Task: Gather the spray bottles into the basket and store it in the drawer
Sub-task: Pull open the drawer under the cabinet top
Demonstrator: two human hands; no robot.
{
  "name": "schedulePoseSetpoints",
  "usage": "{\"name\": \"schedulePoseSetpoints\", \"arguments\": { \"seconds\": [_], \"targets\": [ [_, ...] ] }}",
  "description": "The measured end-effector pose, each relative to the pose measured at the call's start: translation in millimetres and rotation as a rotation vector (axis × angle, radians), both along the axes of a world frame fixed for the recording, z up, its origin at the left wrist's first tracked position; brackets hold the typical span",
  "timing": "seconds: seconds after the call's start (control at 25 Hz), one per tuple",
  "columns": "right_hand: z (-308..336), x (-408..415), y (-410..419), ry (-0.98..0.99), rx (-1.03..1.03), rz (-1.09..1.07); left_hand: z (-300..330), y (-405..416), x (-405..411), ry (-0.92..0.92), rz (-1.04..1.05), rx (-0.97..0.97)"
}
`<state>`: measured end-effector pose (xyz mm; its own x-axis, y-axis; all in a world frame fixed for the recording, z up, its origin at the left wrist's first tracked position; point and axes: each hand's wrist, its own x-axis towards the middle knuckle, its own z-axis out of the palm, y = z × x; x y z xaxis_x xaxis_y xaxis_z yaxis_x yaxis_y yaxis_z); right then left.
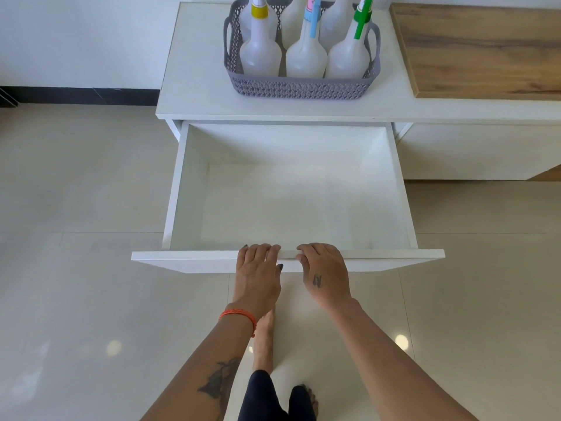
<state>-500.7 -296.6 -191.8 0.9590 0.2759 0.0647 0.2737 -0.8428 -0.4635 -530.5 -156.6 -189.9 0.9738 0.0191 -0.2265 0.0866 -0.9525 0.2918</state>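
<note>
Tiled floor, white bench (197, 95): spray bottles (306, 57) already gathered in grey basket (299, 86) on top; both hands, left (258, 273) and right (324, 271), grip open, empty drawer's (182, 261) front edge; storing basket remains.

The floor (91, 284) has large, glossy cream tiles, and small round spots of light shine on it at 6 and 7 o'clock. At 10 o'clock a white wall (76, 41) meets the floor with a black baseboard (79, 96). A low white cabinet (200, 86) stands at 12 o'clock, with a wooden board (473, 47) on top at 2 o'clock.
</note>
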Motion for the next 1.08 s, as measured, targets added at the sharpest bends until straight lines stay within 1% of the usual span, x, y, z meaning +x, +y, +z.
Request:
{"name": "schedulePoseSetpoints", "arguments": {
  "seconds": [0.32, 0.52, 0.68, 0.76, 0.88, 1.08],
  "targets": [
    [-3, -34, -6, -0.04, -0.017, -0.014, -1, -5, -31, 0.005, 0.016, -0.016],
    [-6, -34, -5, -0.038, -0.026, -0.002, -1, -7, -28, -0.013, 0.056, -0.032],
    [-3, -34, -4, -0.021, -0.02, -0.013, 1, -9, -27, 0.022, 0.081, -0.033],
    [2, -27, -4, 0.004, -0.04, -0.027, 5, -10, -18, 0.049, 0.126, -0.073],
    [10, -3, -3, 0.029, -0.064, -0.041, 17, -9, 11, 0.055, 0.205, -0.195],
    [37, 64, 0, -0.022, -0.057, -0.097, 48, 4, 79, -0.063, 0.222, -0.246]
  ]
}}
